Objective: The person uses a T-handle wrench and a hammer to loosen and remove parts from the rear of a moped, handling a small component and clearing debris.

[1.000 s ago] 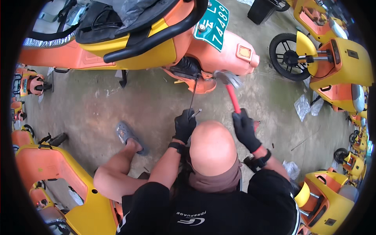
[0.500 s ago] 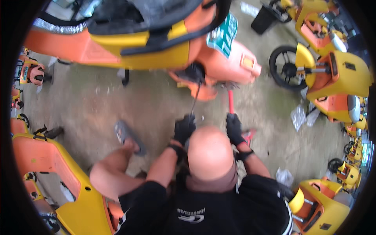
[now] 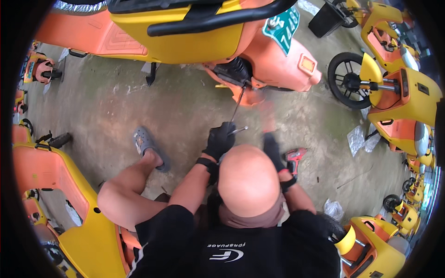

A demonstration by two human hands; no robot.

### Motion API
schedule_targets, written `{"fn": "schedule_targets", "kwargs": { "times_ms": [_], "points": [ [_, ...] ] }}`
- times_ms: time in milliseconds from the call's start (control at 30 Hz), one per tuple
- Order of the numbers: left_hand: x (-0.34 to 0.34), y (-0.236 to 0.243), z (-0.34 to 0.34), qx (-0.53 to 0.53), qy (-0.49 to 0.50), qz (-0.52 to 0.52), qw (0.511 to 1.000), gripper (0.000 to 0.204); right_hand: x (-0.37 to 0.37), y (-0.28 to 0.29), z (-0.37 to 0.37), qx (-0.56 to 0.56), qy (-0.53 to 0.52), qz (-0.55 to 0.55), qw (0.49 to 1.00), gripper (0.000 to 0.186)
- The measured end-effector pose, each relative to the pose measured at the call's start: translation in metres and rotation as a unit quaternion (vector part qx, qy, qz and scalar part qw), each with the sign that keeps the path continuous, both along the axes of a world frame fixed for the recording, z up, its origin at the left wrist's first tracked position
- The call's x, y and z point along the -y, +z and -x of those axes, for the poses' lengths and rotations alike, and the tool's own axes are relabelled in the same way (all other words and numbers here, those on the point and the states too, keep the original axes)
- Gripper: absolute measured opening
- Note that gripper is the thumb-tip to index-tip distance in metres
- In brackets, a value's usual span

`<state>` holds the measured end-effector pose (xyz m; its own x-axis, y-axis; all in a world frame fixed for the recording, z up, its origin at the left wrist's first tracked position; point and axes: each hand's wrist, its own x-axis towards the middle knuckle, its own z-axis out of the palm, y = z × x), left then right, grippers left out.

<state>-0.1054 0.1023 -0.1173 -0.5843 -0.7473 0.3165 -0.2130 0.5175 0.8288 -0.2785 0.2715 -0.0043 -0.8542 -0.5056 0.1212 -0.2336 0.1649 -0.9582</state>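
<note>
My gloved left hand [image 3: 219, 140] is closed on a long thin metal rod [image 3: 238, 105] reaching up into the underside of a pink-and-yellow scooter [image 3: 280, 68], beside its black ribbed part [image 3: 237, 71]. A short metal bar [image 3: 242, 129] also sticks out of that fist. My gloved right hand [image 3: 272, 150], smeared by motion, grips a red-handled hammer [image 3: 267, 116]; its head is a faint blur below the scooter's loose lower panel. A red-and-black power drill [image 3: 295, 157] lies on the floor just right of that hand.
Yellow scooters stand at right [image 3: 403, 95] and lower left [image 3: 81, 238]. A black bin [image 3: 324, 21] is at the top right. Plastic wrappers [image 3: 356, 139] lie on the concrete floor [image 3: 97, 120]. A head [image 3: 248, 178] is between the arms, a sandalled foot [image 3: 147, 148] at left.
The hammer and my right hand have shifted left and are now strongly blurred. My left hand has risen slightly, still on the rod. The view has shifted, showing more of the drill.
</note>
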Motion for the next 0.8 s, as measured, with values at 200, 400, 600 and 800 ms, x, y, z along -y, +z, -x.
{"fn": "schedule_targets", "kwargs": {
  "times_ms": [200, 400, 600, 800],
  "points": [
    [0.027, 0.005, -0.025, 0.075, -0.04, 0.017, 0.996, 0.009, 0.014, 0.016, 0.006, -0.02, 0.154, -0.18, 0.971, 0.021],
    [0.027, 0.029, -0.021, 0.168, -0.054, 0.075, 0.981, 0.006, 0.033, 0.069, -0.032, 0.083, 0.158, 0.126, 0.976, 0.023],
    [0.029, 0.018, -0.017, 0.086, -0.079, 0.027, 0.993, 0.005, 0.053, -0.085, -0.039, -0.008, 0.115, -0.18, 0.977, 0.02],
    [0.03, 0.007, -0.024, 0.091, -0.054, 0.047, 0.993, 0.011, 0.019, 0.029, -0.001, -0.079, 0.155, 0.042, 0.984, 0.02]
  ]
}}
